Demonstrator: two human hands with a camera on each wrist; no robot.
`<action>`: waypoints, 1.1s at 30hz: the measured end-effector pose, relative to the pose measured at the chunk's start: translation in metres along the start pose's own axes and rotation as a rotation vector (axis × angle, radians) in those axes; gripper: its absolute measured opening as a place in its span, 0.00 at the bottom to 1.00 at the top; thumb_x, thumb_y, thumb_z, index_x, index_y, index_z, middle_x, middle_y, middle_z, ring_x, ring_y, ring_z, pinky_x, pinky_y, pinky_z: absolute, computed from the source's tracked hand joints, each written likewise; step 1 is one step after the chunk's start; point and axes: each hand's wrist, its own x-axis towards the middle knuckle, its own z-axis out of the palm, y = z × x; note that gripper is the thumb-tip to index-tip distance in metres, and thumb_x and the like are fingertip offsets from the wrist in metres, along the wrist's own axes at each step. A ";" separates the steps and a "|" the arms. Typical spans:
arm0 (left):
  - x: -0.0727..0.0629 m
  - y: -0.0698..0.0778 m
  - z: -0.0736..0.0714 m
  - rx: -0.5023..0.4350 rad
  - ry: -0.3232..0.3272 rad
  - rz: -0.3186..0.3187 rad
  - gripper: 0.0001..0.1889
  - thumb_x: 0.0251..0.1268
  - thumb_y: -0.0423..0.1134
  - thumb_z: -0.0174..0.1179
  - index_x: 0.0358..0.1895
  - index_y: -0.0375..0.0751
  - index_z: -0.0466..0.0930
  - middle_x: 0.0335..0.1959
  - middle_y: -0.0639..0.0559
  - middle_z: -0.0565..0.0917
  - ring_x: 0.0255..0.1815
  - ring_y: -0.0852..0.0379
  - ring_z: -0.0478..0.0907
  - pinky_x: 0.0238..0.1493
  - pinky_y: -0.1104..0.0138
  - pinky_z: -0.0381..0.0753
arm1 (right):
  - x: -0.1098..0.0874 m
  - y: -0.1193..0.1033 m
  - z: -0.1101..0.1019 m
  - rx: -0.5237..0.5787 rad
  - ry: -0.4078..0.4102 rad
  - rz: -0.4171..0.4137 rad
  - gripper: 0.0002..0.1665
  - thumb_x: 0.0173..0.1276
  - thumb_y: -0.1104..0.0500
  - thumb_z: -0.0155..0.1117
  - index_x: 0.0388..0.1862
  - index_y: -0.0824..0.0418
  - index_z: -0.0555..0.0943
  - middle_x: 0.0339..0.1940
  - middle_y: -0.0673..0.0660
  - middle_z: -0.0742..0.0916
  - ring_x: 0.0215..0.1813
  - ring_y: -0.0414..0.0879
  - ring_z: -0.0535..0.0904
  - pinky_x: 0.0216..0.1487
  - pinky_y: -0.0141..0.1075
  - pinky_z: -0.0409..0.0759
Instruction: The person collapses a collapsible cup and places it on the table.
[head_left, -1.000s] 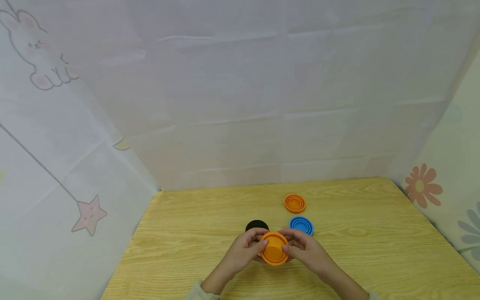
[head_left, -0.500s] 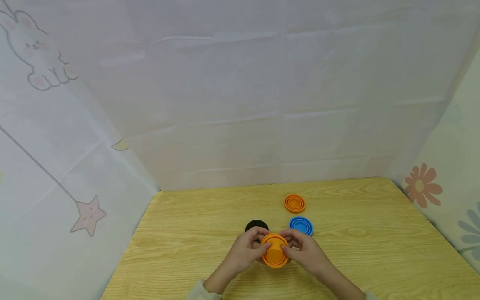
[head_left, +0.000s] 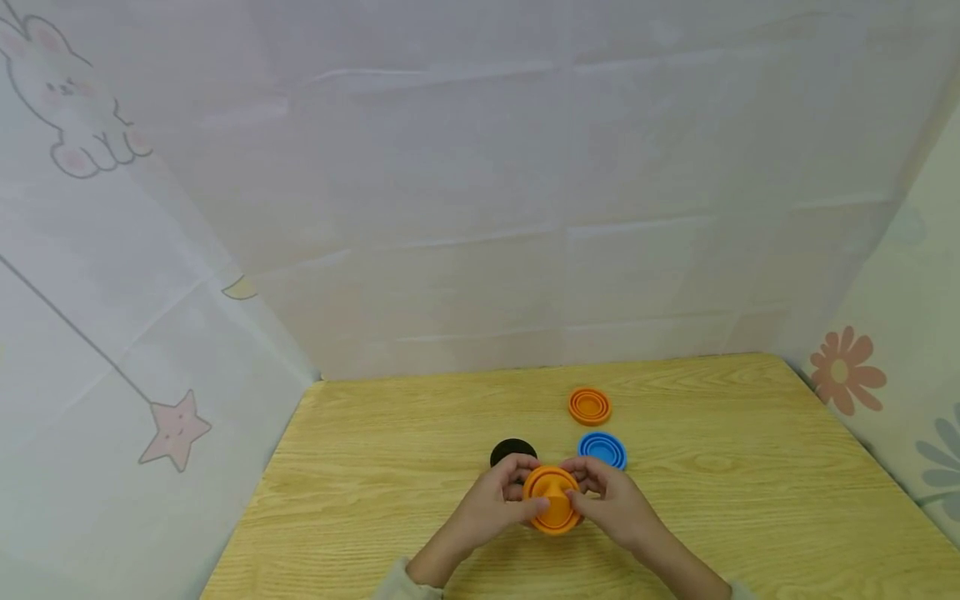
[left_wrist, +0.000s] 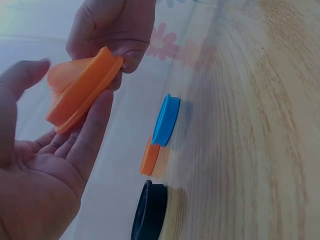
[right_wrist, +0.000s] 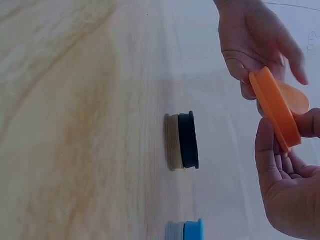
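Both hands hold an orange collapsible cup (head_left: 557, 518) above the table, its rings partly folded and its base bulging toward me. My left hand (head_left: 489, 505) supports the rim with its fingers behind; in the left wrist view its thumb stands off the cup's wall (left_wrist: 80, 97). My right hand (head_left: 617, 503) pinches the other side, and in the right wrist view its thumb (right_wrist: 311, 123) presses on the bulging base. Just beyond the hands lie a black round collapsed cup (head_left: 513, 451), partly covered by the left hand, and a blue collapsed cup (head_left: 602, 451).
Another orange collapsed cup (head_left: 589, 406) lies farther back on the wooden table (head_left: 375, 467), behind the blue one. A pale printed cloth (head_left: 465, 208) hangs behind the table and along both sides.
The orange cup's base has been dented and pushed flatter by the thumbs. My left thumb has slid lower and off the base's upper part. The cups on the table stay put.
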 end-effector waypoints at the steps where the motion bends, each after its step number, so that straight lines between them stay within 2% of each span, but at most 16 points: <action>1: 0.000 0.000 0.000 -0.006 -0.006 0.001 0.26 0.69 0.40 0.67 0.65 0.36 0.70 0.52 0.45 0.81 0.47 0.51 0.85 0.41 0.62 0.88 | 0.000 0.000 0.000 0.000 -0.001 0.000 0.23 0.71 0.61 0.67 0.60 0.69 0.76 0.46 0.61 0.83 0.42 0.48 0.80 0.36 0.35 0.85; 8: 0.000 0.000 0.000 0.033 0.004 0.036 0.25 0.69 0.40 0.67 0.64 0.35 0.69 0.51 0.45 0.82 0.48 0.53 0.85 0.43 0.65 0.87 | -0.001 0.000 0.000 -0.012 -0.015 -0.021 0.25 0.72 0.57 0.67 0.62 0.68 0.75 0.48 0.62 0.83 0.44 0.48 0.81 0.38 0.37 0.86; 17: -0.001 0.003 0.000 0.038 0.030 0.026 0.24 0.69 0.42 0.67 0.62 0.36 0.70 0.50 0.45 0.82 0.46 0.52 0.85 0.40 0.65 0.88 | -0.003 -0.001 -0.002 0.038 -0.070 -0.016 0.31 0.74 0.53 0.66 0.69 0.65 0.71 0.55 0.63 0.81 0.51 0.49 0.80 0.47 0.37 0.86; 28: -0.001 0.001 0.001 -0.001 0.056 0.010 0.26 0.68 0.40 0.68 0.64 0.37 0.71 0.52 0.45 0.82 0.44 0.53 0.85 0.39 0.63 0.88 | -0.002 -0.001 0.003 0.029 -0.042 -0.015 0.30 0.71 0.53 0.69 0.65 0.67 0.71 0.52 0.62 0.81 0.49 0.49 0.80 0.44 0.35 0.86; 33: -0.003 -0.001 0.001 0.064 0.100 0.001 0.26 0.67 0.41 0.69 0.64 0.40 0.74 0.53 0.46 0.79 0.45 0.53 0.83 0.40 0.65 0.87 | -0.001 0.000 0.004 0.010 -0.030 -0.026 0.31 0.71 0.54 0.69 0.65 0.68 0.71 0.52 0.62 0.82 0.48 0.49 0.80 0.45 0.35 0.85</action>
